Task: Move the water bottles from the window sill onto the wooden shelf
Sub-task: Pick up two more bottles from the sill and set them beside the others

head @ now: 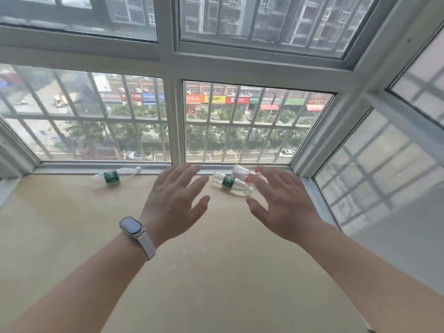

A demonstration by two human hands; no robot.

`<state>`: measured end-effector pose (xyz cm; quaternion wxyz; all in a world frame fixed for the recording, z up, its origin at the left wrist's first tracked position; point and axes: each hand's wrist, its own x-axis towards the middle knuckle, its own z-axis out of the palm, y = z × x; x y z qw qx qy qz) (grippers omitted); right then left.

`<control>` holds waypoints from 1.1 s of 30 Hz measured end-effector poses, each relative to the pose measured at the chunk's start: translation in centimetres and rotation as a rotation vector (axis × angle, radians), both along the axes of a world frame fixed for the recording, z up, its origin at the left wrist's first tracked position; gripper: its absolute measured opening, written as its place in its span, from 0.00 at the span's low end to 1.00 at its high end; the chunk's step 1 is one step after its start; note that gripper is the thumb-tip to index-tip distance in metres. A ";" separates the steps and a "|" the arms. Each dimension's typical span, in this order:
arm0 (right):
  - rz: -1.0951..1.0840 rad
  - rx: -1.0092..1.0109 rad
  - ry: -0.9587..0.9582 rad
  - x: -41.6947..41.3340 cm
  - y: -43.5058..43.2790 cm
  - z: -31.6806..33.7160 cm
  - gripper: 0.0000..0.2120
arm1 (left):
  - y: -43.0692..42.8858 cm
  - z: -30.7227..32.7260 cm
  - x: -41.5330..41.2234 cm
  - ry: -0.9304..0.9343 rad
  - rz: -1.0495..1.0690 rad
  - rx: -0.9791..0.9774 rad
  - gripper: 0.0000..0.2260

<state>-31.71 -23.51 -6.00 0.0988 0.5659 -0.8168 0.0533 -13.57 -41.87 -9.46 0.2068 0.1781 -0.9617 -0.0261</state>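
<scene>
Three clear plastic water bottles lie on their sides along the far edge of the beige window sill (72, 224). One green-labelled bottle (113, 176) is at the left. Another green-labelled bottle (229, 182) lies at the right, with a red-labelled bottle (242, 173) behind it, partly hidden by my fingers. My left hand (174, 203), a watch on its wrist, hovers with fingers spread between the two groups. My right hand (281, 200) is spread just above the right pair, holding nothing. The wooden shelf is out of view.
A barred bay window (177, 121) closes off the sill at the back and on both sides, with white frames. A street with shops and trees shows through the glass. A frosted side pane (374, 169) stands at the right.
</scene>
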 end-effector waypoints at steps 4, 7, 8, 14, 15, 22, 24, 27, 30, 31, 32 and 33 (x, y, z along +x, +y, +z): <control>-0.039 -0.015 -0.031 -2.8 0.4 -1.3 0.26 | -0.4 -0.7 -3.4 -0.013 -0.051 -0.014 0.20; -0.040 -0.030 -0.037 -5.4 0.7 -2.9 0.26 | -0.7 -1.5 -6.4 -0.029 -0.081 -0.018 0.20; -0.038 -0.035 -0.036 -6.4 0.8 -3.5 0.26 | -0.7 -1.9 -7.5 -0.035 -0.090 -0.017 0.20; -0.061 0.005 -0.125 -13.5 0.8 -6.8 0.25 | -0.7 -5.0 -15.5 -0.114 -0.104 0.036 0.21; -0.067 0.014 -0.140 -14.8 0.7 -7.5 0.25 | -0.6 -5.7 -16.9 -0.117 -0.110 0.052 0.21; -0.084 0.066 -0.203 -24.0 -1.3 -13.8 0.27 | -2.7 -12.1 -26.3 -0.145 -0.132 0.054 0.20; -0.087 0.085 -0.209 -26.3 -2.2 -16.5 0.28 | -3.9 -14.8 -28.6 -0.183 -0.126 0.064 0.21; -0.085 0.130 -0.227 -29.2 -3.2 -21.2 0.28 | -5.1 -19.1 -31.2 -0.273 -0.122 0.108 0.22; -0.110 0.104 -0.250 -31.4 -4.0 -25.8 0.27 | -6.3 -23.5 -33.1 -0.342 -0.106 0.151 0.24; -0.125 0.085 -0.251 -32.0 -4.3 -27.3 0.27 | -6.8 -24.9 -33.6 -0.355 -0.100 0.161 0.25; -0.140 0.071 -0.250 -32.7 -4.6 -28.7 0.26 | -7.2 -26.3 -34.1 -0.367 -0.099 0.164 0.25; -0.153 0.072 -0.253 -33.4 -4.9 -30.2 0.26 | -7.7 -27.7 -34.5 -0.384 -0.102 0.160 0.26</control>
